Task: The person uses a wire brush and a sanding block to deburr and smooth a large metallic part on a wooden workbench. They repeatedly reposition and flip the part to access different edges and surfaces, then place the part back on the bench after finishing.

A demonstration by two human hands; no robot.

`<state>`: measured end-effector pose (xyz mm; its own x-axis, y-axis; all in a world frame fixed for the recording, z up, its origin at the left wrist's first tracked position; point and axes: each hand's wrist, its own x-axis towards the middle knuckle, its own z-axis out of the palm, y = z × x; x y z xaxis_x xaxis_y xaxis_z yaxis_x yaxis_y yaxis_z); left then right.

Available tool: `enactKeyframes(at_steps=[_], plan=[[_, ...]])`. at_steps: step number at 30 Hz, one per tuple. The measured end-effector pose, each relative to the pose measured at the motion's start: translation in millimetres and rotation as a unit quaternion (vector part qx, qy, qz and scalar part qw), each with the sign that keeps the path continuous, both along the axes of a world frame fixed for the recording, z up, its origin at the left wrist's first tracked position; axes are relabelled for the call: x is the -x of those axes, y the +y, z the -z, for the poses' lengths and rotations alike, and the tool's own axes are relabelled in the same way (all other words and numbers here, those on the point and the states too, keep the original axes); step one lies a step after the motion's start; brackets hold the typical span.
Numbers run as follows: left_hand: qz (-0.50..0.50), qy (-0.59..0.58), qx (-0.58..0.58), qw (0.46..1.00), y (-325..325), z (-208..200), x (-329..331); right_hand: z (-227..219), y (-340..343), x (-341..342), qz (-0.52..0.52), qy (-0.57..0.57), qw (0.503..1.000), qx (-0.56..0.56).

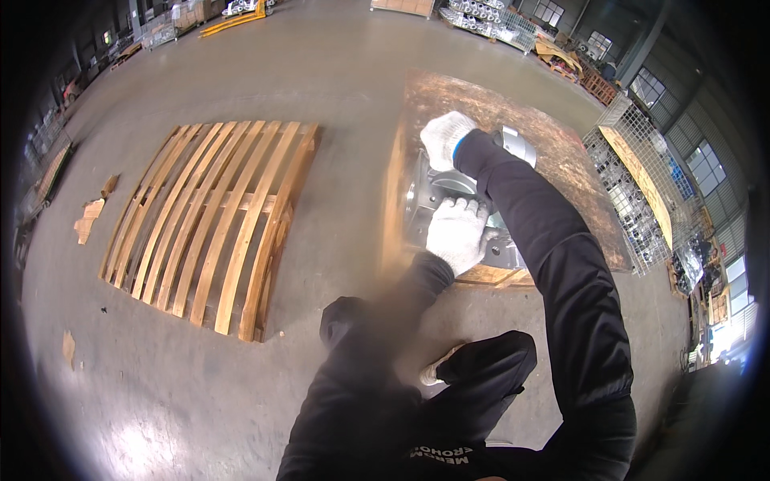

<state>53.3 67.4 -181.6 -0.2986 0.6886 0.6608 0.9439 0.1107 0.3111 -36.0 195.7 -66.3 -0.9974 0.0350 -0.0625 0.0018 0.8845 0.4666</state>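
A grey metal casting (419, 192) with a rounded recess and bolt holes lies near the left edge of a brown, worn board (553, 132). My left hand (455, 236), in a white glove, is closed on the near part of the casting with its fingers curled. At the casting's far end, my right hand (447, 140), also gloved in white, is closed with its fingertips hidden. Just right of the right wrist, a silvery cylindrical metal part (518, 147) shows, partly behind my sleeve.
A slatted wooden pallet (210, 216) lies on the concrete floor to the left. Wire mesh cages (630, 176) holding metal parts stand on the right. Cardboard scraps (88, 220) lie at far left, and a yellow pallet truck (233, 26) is at the back.
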Motion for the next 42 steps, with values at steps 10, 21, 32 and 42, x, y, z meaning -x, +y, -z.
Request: enactKeyframes(at_steps=[10,21,32,42], plan=[[-0.007,-0.012,0.082,0.997,4.8,-3.2,-7.0,-11.5,-31.0,-17.1,-0.087,-0.04,0.994,-0.051],[0.025,-0.077,0.078,0.994,15.0,17.9,-8.3,-1.5,-66.0,-83.2,-0.215,0.03,0.976,-0.022],[-0.02,0.009,0.065,0.998,-5.7,-9.0,-3.6,-15.6,-19.4,-180.6,-0.022,0.235,0.96,0.153],[-0.18,-0.144,0.149,0.962,16.1,-46.2,99.8,62.8,107.0,-329.3,0.222,0.417,0.859,0.197]])
